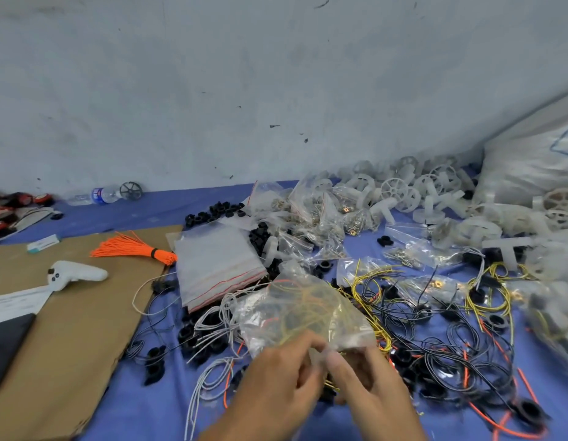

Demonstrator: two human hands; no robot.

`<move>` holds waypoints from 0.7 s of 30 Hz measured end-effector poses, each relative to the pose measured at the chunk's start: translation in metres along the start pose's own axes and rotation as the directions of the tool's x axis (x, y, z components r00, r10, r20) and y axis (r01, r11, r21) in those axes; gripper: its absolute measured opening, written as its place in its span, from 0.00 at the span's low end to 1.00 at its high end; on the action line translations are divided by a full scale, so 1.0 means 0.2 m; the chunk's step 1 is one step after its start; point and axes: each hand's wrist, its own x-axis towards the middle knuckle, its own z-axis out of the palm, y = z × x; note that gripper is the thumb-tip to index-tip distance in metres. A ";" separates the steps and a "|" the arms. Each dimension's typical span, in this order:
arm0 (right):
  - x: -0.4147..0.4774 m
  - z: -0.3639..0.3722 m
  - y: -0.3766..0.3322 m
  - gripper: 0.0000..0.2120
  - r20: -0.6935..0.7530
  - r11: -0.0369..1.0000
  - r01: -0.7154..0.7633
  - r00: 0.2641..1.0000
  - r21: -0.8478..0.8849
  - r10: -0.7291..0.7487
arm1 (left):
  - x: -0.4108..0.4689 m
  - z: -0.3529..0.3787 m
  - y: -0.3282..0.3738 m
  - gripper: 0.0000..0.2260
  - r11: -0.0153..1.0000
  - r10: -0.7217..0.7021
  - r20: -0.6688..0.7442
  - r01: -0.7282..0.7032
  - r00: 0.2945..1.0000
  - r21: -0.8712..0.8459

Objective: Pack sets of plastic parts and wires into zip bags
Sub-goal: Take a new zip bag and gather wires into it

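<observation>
Near edge of blue sheet (142, 409): left hand (276, 377) and right hand (368, 386) close together, fingers curled. Each pinches the near end of a clear zip bag (301, 313). Fingertips blurred; exact grip unclear. The bag is lifted off the sheet and tilts away from the person, with yellow wire and a little orange wire inside.

Just right of the hands: tangle of loose wires (435, 338) in black, yellow and orange, spread toward the right edge, with black plastic parts (495, 323) among them.
Left of the hands: white wires (212, 329) in loops, more black pieces beside them.

Left side: cardboard sheet (69, 313) lying over the blue sheet. A white controller (76, 273) is on it. An orange bundle (130, 248), tied at one end, is near its far corner.

Middle: stack of empty bags (216, 265), red-striped, just beyond the held bag.

Farther: small filled bags (308, 211) in a heap, holding small metal pieces. Pile of white wheels (400, 189) along the far right. White sack (530, 160) at the far right corner.

Far edge, left: water bottle (98, 195) on its side, next to a dark wheel (130, 190), against the wall (276, 90).
</observation>
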 end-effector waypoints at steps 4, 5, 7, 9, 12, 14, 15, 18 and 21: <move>0.01 0.02 -0.01 0.09 -0.015 0.997 -0.005 1.000 0.082 0.007 | -0.02 0.00 0.02 0.08 0.985 -0.016 0.084 0.030 0.996 -0.173; 0.00 0.02 -0.02 0.09 0.020 0.989 -0.025 1.000 0.148 0.022 | -0.02 -0.01 0.02 0.08 0.974 -0.022 0.121 0.048 0.992 -0.223; 0.00 0.01 -0.03 0.06 0.092 0.963 -0.029 0.996 0.268 0.005 | -0.02 -0.02 0.02 0.09 0.943 -0.043 0.156 0.092 0.987 -0.320; 0.01 0.00 -0.01 0.07 0.100 0.952 -0.022 0.995 0.306 -0.009 | -0.02 -0.03 0.01 0.10 0.918 -0.087 0.117 0.125 0.989 -0.377; 0.00 -0.03 0.00 0.13 -0.039 0.988 0.070 0.997 0.136 -0.065 | -0.02 -0.03 0.01 0.10 0.926 -0.165 -0.047 0.139 0.985 -0.352; 0.00 -0.07 -0.03 0.14 -0.075 0.959 0.223 0.968 -0.175 -0.239 | 0.00 -0.05 -0.01 0.08 0.943 -0.208 -0.233 0.132 0.950 -0.306; 0.00 -0.08 -0.05 0.15 -0.024 0.896 0.297 0.946 -0.332 -0.322 | 0.01 -0.07 -0.02 0.11 0.953 -0.231 -0.331 0.144 0.915 -0.267; 0.00 -0.11 -0.07 0.14 0.256 0.567 0.497 0.854 -0.656 -0.453 | 0.04 -0.14 -0.01 0.13 0.954 -0.295 -0.461 0.229 0.837 -0.193; -0.05 -0.11 -0.08 0.02 0.311 0.522 0.525 0.840 -0.672 -0.444 | 0.04 -0.17 0.00 0.14 0.965 -0.250 -0.536 0.252 0.807 -0.071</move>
